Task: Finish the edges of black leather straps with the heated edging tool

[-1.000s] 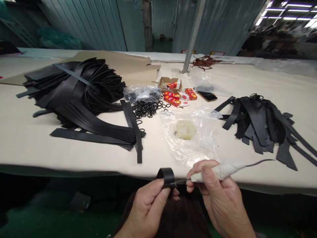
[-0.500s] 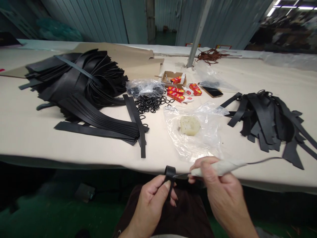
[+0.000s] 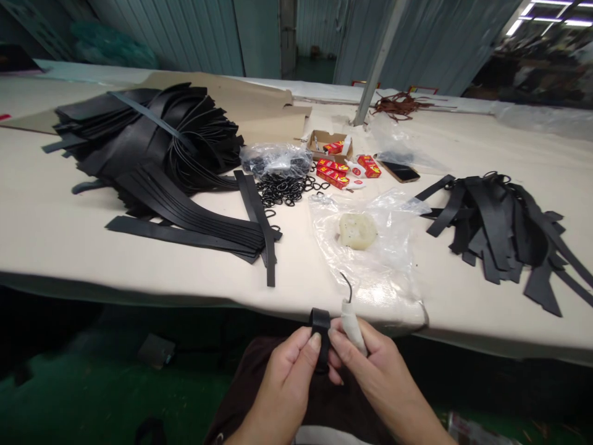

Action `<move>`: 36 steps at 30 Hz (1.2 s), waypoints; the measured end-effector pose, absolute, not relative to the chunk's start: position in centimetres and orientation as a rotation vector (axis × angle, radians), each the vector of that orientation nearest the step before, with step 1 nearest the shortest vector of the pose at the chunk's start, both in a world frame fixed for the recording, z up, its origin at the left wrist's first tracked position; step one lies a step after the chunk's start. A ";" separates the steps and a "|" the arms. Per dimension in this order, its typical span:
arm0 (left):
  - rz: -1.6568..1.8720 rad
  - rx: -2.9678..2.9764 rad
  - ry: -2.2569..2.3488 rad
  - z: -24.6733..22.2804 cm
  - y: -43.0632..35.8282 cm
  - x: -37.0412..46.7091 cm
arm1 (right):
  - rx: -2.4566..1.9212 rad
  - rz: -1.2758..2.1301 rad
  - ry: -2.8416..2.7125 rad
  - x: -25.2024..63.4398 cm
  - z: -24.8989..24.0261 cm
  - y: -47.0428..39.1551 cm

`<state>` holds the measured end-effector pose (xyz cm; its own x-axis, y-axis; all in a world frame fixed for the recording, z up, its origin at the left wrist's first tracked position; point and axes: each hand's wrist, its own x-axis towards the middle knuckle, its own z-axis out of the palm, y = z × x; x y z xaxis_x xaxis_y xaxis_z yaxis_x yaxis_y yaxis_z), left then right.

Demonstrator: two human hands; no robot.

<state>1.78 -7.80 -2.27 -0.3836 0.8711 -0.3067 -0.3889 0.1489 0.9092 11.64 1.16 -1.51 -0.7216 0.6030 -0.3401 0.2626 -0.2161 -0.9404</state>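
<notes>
Left hand: the left of the two hands (image 3: pixel 290 377) pinched the black strap (image 3: pixel 320 320) between thumb and fingers.
Right hand: this one (image 3: pixel 377 368) closed around the white-wrapped tool (image 3: pixel 352 327), its fingertips at the strap's right side; whether they gripped the strap, I cannot tell.
Black strap: it was bent into a loop, in front of the counter's (image 3: pixel 185 272) near edge.
White-wrapped tool: it stood nearly upright, its thin curved dark tip above the wrapping.
Pale block: the block (image 3: pixel 358 232) lay on clear plastic (image 3: pixel 393 262).
Strap piles: a large one (image 3: pixel 139 139) lay left, a smaller one (image 3: pixel 498 219) right.
Black metal loops: these (image 3: pixel 282 190) lay between the piles.
</notes>
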 end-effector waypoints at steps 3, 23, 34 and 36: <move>1.449 0.491 1.304 -2.8 -8.1 2.0 | -1.135 2.044 -1.715 11.6 -1.9 0.8; 1.328 0.680 1.531 -3.6 -9.0 3.5 | -1.064 2.283 -1.519 12.5 -3.4 -0.4; 1.341 0.628 1.445 -3.6 -9.1 2.7 | -0.949 2.360 -1.413 13.0 -4.0 0.2; 1.315 0.665 1.537 -3.9 -9.1 2.7 | -0.976 2.318 -1.516 13.0 -4.0 0.2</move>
